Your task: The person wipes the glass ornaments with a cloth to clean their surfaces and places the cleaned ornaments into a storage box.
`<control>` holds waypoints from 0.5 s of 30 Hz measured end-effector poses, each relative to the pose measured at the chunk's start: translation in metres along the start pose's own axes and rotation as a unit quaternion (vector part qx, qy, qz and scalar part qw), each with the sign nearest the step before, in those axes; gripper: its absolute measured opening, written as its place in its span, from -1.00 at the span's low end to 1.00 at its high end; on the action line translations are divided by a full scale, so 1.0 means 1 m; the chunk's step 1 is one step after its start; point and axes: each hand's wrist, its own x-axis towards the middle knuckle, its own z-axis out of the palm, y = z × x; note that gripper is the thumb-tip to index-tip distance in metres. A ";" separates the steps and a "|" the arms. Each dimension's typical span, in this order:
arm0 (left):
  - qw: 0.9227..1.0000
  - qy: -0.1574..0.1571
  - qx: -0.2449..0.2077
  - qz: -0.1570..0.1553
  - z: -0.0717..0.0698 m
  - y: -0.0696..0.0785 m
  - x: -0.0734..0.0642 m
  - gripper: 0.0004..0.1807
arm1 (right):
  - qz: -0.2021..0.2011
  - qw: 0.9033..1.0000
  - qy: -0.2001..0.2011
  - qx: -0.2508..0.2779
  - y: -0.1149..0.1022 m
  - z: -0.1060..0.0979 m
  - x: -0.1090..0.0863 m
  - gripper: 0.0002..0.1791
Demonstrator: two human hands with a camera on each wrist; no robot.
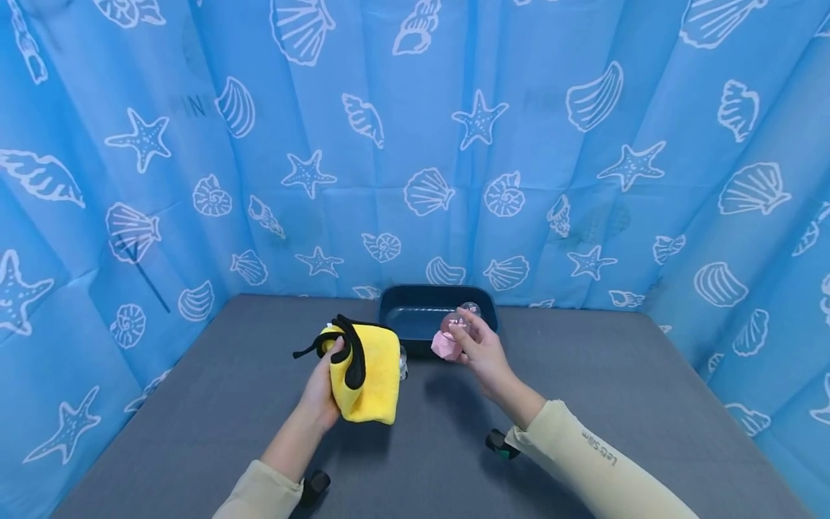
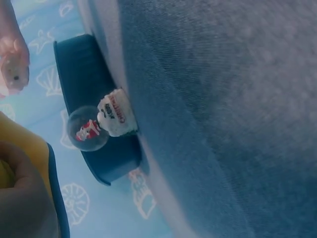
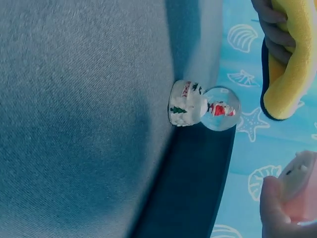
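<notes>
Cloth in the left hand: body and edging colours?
The cloth is yellow, its edging black; the head view shows it best.

Gap between yellow cloth (image 1: 377,371) and pink globe (image 1: 446,346), except for Santa globe (image 3: 199,105), perhaps against tray (image 1: 415,318).

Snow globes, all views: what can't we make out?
- Head: white-based globe, mostly hidden behind the yellow cloth.
- Head: whatever lies below the clear dome, hidden by the right hand.
- Head: contents of the pink-based globe, too small to tell.
- Right wrist: part of the pink-based globe, cut off by the right edge.
</notes>
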 end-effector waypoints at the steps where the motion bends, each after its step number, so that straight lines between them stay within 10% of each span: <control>1: 1.000 -0.002 0.002 0.000 0.001 0.000 0.000 -0.78 | -0.003 1.000 0.001 -0.006 -0.001 0.000 0.000 -0.43; 15: 0.999 -0.014 0.039 -0.008 0.017 -0.012 0.005 -0.76 | -0.045 0.998 0.038 -0.023 -0.006 0.005 -0.004 -0.68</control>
